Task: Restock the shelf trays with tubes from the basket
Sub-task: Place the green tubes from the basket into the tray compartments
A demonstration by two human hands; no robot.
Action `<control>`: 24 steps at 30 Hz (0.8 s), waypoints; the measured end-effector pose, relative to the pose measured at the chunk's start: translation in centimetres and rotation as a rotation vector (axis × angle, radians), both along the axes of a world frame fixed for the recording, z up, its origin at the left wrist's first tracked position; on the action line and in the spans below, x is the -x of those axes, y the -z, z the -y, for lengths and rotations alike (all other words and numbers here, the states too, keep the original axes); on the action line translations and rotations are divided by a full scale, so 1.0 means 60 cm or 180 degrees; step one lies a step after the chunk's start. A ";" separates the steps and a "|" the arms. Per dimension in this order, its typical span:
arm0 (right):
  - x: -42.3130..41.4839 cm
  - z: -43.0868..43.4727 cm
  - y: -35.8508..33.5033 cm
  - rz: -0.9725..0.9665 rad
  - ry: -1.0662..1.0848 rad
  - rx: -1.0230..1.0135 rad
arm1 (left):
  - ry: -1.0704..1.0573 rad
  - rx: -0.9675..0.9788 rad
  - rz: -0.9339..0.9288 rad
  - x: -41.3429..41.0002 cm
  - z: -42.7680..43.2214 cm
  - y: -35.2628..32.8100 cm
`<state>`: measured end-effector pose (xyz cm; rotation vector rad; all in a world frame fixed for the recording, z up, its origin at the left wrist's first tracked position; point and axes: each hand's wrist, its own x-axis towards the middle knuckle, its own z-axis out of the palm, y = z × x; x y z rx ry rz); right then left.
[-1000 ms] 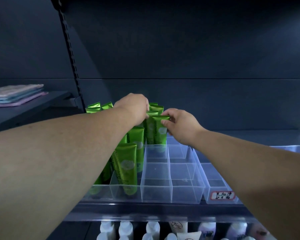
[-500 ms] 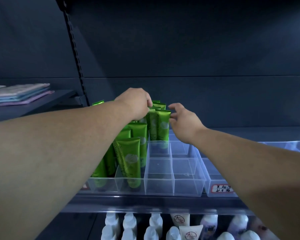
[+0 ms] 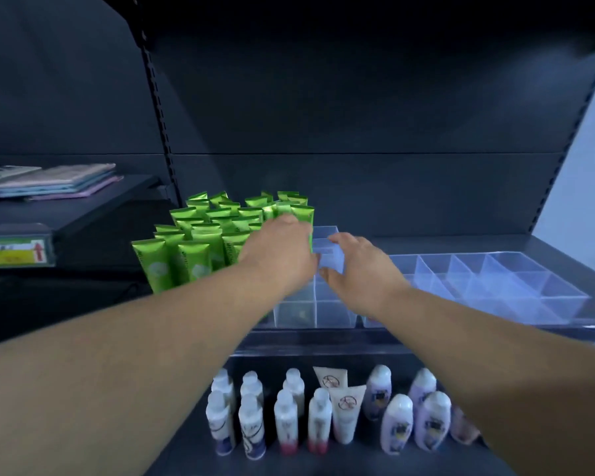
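Stocker: Tubes (image 3: 203,242) fill the left cols of the clear divided tray (image 3: 298,314), all green, crimped ends up. What's the step rn?

Lead: Prob seating one at the block's right edge, far row. Left hand (image 3: 282,252) is right against that edge, back of hand to the cam, fingers curled down out of sight. Can't tell if it's pinching a tube or only steadying one.

Stocker: And the other?

Lead: Right hand (image 3: 361,269) is just beside it, over compartments w/ no tubes yet. Fingers loosely spread, nothing in them.

Stocker: Tips for doing it clean?

Lead: Lower each tube straight down into its own cell, logo fwd like the front row. Brace the neighbours w/ the free hand. They're tall and thin, so I'd guess a bump tips several. Don't lean on the dividers, they look flimsy.

Stocker: Where's the next stock?

Lead: Basket isn't in view, so can't say. Plenty left tho: this tray's right cols and the whole second tray (image 3: 543,286) beside it have no tubes.
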<state>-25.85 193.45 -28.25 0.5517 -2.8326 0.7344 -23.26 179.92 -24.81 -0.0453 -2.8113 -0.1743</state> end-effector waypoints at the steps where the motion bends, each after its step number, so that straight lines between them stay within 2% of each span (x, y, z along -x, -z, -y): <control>1: -0.017 -0.009 0.008 0.0006 0.0014 -0.0100 | 0.0010 0.0069 0.0038 -0.020 -0.007 0.013; 5: -0.089 -0.052 0.043 -0.0107 -0.0019 -0.0406 | 0.0148 0.0230 -0.0057 -0.104 -0.036 0.060; 9: -0.146 -0.087 0.089 -0.0010 -0.0036 -0.0518 | 0.0190 -0.0063 0.0165 -0.163 -0.054 0.117; 24: -0.222 -0.168 0.410 0.1296 0.0071 -0.0855 | 0.0059 -0.0239 0.1570 -0.238 -0.068 0.472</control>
